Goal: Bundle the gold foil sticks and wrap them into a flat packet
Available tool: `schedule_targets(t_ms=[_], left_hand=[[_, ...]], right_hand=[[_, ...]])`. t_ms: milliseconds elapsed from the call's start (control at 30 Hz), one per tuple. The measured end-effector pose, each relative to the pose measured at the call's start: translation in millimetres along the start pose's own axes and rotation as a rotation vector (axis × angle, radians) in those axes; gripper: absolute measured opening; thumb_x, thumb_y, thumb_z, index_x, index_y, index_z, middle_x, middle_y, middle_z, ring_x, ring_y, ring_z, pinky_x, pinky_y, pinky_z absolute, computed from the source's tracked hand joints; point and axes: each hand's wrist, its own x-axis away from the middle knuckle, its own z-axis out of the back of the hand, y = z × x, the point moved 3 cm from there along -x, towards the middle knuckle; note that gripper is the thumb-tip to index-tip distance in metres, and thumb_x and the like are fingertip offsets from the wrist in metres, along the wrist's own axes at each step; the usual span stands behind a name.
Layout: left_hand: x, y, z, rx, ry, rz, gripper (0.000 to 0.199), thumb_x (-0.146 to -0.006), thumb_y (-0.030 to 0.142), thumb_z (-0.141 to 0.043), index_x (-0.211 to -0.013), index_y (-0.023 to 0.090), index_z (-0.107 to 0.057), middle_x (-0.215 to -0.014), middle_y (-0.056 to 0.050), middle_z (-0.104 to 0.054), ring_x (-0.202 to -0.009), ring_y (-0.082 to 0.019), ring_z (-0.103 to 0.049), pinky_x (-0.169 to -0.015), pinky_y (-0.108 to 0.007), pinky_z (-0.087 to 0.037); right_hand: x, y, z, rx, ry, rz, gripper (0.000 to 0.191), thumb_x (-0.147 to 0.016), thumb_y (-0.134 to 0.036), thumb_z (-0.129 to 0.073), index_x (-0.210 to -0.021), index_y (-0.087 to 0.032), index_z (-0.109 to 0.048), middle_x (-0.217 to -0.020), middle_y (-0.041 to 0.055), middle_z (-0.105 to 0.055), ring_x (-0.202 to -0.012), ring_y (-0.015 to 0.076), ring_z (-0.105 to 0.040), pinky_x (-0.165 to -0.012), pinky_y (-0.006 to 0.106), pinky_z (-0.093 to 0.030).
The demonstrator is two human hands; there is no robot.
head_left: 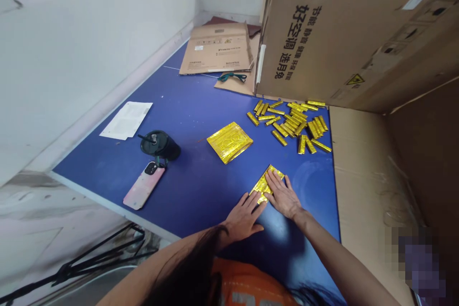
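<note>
Near the front of the blue table, a shiny gold foil sheet (258, 186) lies under both my hands, and they partly cover it. My left hand (244, 217) rests on its near left end with the fingers stretched out. On the right part of the foil, my right hand (283, 196) lies flat, its fingers extended. Just beyond them is a wider stack of gold foil (229, 141). Many narrow folded gold strips (294, 119) are heaped in a loose scatter at the back right.
A dark lidded cup (161, 146) with a straw stands at the left, beside a pink phone (145, 185) and white papers (127, 119). Flattened cardboard (217, 48) with a green cord (232, 77) lies at the back. A tall cardboard box (322, 33) borders the right.
</note>
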Motion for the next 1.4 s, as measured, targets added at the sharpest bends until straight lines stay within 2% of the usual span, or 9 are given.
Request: schedule_targets(t_ms=[233,467,700,1033,1200,1400], left_hand=[[0,-3,-5.2,-0.002,-0.018,0.019,0.069,-0.081,0.054,-0.037,-0.134,0.013,-0.021,-0.138,-0.015,-0.027,-0.129,-0.025,-0.016,-0.104,-0.041,-0.011],[-1,-1,-1.7,-0.003,-0.029,0.017,0.067,-0.083,0.052,-0.034,-0.134,0.011,-0.022,-0.139,-0.012,-0.027,-0.129,-0.025,-0.015,-0.104,-0.040,-0.010],[-2,-2,-2.8,0.009,-0.035,-0.004,0.064,-0.081,0.053,-0.039,-0.133,0.018,-0.025,-0.137,-0.010,-0.030,-0.129,-0.026,-0.017,-0.103,-0.043,-0.013],[0,-1,-2.2,0.005,-0.010,-0.022,0.056,-0.080,0.050,-0.043,-0.129,0.024,-0.032,-0.137,-0.011,-0.027,-0.128,-0.027,-0.018,-0.101,-0.046,-0.016],[-3,-1,5.5,0.017,0.003,0.025,0.061,-0.080,0.050,-0.043,-0.130,0.018,-0.029,-0.135,-0.013,-0.031,-0.127,-0.025,-0.022,-0.102,-0.043,-0.017],[-6,3,14.6,-0.028,-0.008,0.027,0.056,-0.083,0.047,-0.039,-0.128,0.015,-0.033,-0.136,-0.011,-0.032,-0.126,-0.024,-0.024,-0.102,-0.041,-0.017]], right_hand=[[1,4,1,-0.001,0.013,0.043,0.059,-0.085,-0.043,-0.027,-0.137,-0.016,-0.019,-0.144,0.0071,-0.017,-0.131,0.0212,-0.010,-0.104,0.049,-0.005],[1,3,2,0.009,0.019,0.050,0.059,-0.086,-0.043,-0.026,-0.137,-0.015,-0.019,-0.144,0.0070,-0.016,-0.131,0.0211,-0.009,-0.104,0.049,-0.007],[2,3,1,0.019,0.021,0.048,0.058,-0.086,-0.042,-0.025,-0.137,-0.015,-0.018,-0.144,0.0075,-0.017,-0.132,0.0212,-0.008,-0.103,0.049,-0.006],[3,7,0,0.000,0.010,0.105,0.070,-0.081,-0.052,-0.029,-0.138,-0.015,-0.012,-0.145,0.0098,-0.013,-0.132,0.0224,-0.006,-0.103,0.049,-0.003],[3,6,2,-0.013,0.007,0.107,0.071,-0.081,-0.053,-0.029,-0.138,-0.015,-0.010,-0.144,0.0101,-0.012,-0.132,0.0230,-0.006,-0.103,0.050,-0.004],[3,6,3,-0.004,-0.019,0.105,0.074,-0.079,-0.055,-0.030,-0.138,-0.013,-0.012,-0.144,0.0105,-0.012,-0.132,0.0233,-0.006,-0.103,0.051,-0.003]])
